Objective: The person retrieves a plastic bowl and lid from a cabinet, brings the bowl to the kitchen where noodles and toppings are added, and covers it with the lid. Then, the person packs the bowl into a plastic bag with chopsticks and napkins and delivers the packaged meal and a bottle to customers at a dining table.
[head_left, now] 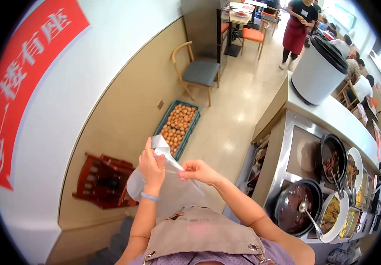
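Note:
A thin, see-through plastic bag [170,187] hangs in front of my apron [199,232], loose and creased. My left hand [151,164], with a pale bangle on the wrist, grips the bag near its upper edge; part of the film stands up past the fingers. On the other side, my right hand [199,171] pinches the bag between thumb and fingertips. Beyond the hands, on the floor, stands a green crate [192,128] filled with brown eggs [180,117]. The bag's top overlaps my view of the crate's near corner.
To my right runs a counter [296,145] with a black pot of dark sauce and ladle [293,206], another dark pot [333,152] and white food dishes [331,216]. A large urn [318,70] stands on its ledge. A grey-seated chair [199,72], red wooden chair [104,181] and aproned person [297,31] are nearby.

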A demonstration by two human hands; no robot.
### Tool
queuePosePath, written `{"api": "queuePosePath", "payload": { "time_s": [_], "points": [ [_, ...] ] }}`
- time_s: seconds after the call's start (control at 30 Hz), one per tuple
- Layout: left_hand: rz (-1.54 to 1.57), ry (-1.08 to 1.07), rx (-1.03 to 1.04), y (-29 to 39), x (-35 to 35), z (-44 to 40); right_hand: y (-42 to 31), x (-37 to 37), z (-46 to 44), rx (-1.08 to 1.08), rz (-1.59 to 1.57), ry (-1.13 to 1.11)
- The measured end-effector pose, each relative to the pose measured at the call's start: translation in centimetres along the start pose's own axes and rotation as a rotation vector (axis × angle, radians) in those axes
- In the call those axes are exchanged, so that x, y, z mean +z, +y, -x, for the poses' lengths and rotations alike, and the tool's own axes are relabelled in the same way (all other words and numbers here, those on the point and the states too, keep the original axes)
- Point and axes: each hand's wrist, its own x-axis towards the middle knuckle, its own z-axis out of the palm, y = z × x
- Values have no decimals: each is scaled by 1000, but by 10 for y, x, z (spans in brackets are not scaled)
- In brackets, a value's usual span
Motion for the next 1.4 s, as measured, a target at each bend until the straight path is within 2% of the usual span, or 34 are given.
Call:
{"api": "queuePosePath", "payload": {
  "time_s": [0.1, 0.17, 0.27, 0.37, 0.5, 0.57, 0.6, 0.63, 0.7, 0.77, 0.83, 0.87, 0.9, 0.97, 1.0, 1.03, 1.07, 1.13, 1.17, 1.2, 1.23, 1.3, 1.33, 1.4],
  "points": [
    [90, -48, 70, -30, 66, -87, -33, -52, -61, 65, -98, 10],
    [194, -77, 113, -28, 121, -155, -64, -94, -96, 76, -90, 103],
    [352, -240, 209, -14, 190, -236, -105, -148, -130, 75, -75, 160],
    [840, -739, -105, 18, 273, -312, -137, -218, -155, 50, -89, 346],
    [1109, -798, -56, 44, 423, -380, -184, -325, -187, -78, -217, 507],
    [819, -471, 377, 73, 460, -421, -201, -379, -200, -143, -204, 608],
    [745, -315, 340, 98, 477, -446, -201, -412, -205, -97, -215, 706],
    [774, -302, 368, 116, 502, -472, -221, -449, -209, -123, -192, 731],
    [993, -504, -18, 129, 532, -491, -235, -488, -210, -161, -211, 891],
    [1003, -443, -19, 158, 546, -527, -266, -543, -217, -199, -252, 928],
    [566, -94, 482, 178, 551, -562, -292, -592, -226, -203, -294, 1067],
    [525, -57, 578, 188, 562, -585, -301, -626, -235, -206, -294, 1071],
    [528, -47, 583, 195, 583, -600, -305, -662, -242, -228, -235, 1093],
    [632, -793, 200, 205, 632, -633, -326, -725, -257, -246, -179, 1111],
    [628, -785, 207, 210, 672, -652, -337, -759, -267, -274, -54, 1090],
    [805, -981, 77, 211, 721, -670, -347, -790, -279, -306, 68, 1069],
    [969, -1192, -79, 211, 756, -686, -351, -814, -290, -306, 48, 1070],
    [1020, -1275, -50, 231, 827, -734, -382, -884, -301, -348, 464, 1067],
    [1070, -1350, -58, 246, 845, -757, -412, -910, -299, -351, 467, 1072],
    [933, -1417, -41, 259, 867, -782, -429, -922, -293, -291, 357, 1087],
    [1147, -1456, -167, 275, 885, -795, -447, -940, -289, -254, 273, 1105],
    [1258, -1364, -192, 311, 928, -830, -455, -1004, -290, -434, -11, 1201],
    [1247, -1395, -196, 317, 962, -842, -468, -1030, -284, -393, -89, 1221],
    [1355, -1603, -401, 336, 1047, -884, -491, -1104, -275, -347, -161, 1283]
  ]
}}
